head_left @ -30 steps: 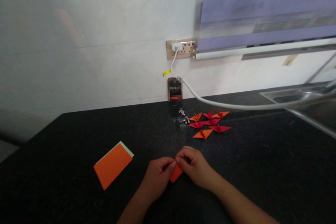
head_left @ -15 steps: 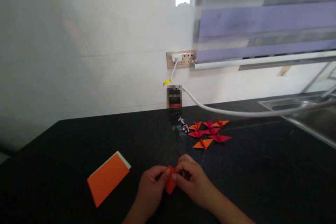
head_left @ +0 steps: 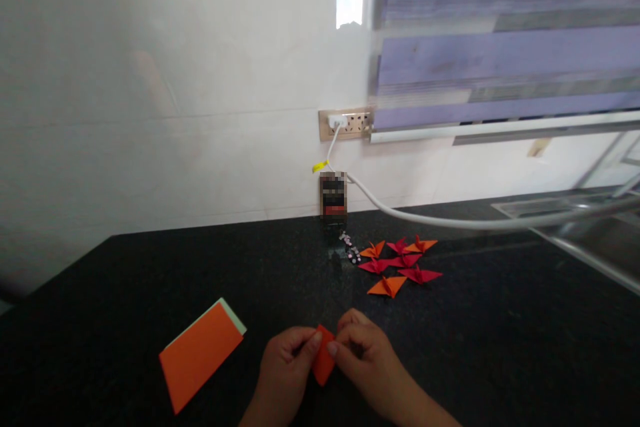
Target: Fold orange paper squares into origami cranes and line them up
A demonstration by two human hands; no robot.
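Note:
A small folded piece of orange paper (head_left: 323, 361) is pinched between both my hands just above the black counter (head_left: 500, 347), near its front edge. My left hand (head_left: 285, 370) grips its left side with closed fingers. My right hand (head_left: 363, 363) pinches its right side with thumb and fingers. A stack of orange paper sheets (head_left: 199, 353) lies flat to the left of my hands. Several folded red and orange paper cranes (head_left: 399, 264) lie on the counter beyond my right hand.
A small dark object (head_left: 333, 197) leans against the white wall, below a socket strip (head_left: 346, 124) with a white cable (head_left: 450, 219) running right. A tiny patterned folded piece (head_left: 349, 247) lies by the cranes. A steel sink (head_left: 575, 213) is at the right.
The view has tilted up, so hands and paper sit lower in the picture. My hands have turned the orange piece more upright while keeping hold of it.

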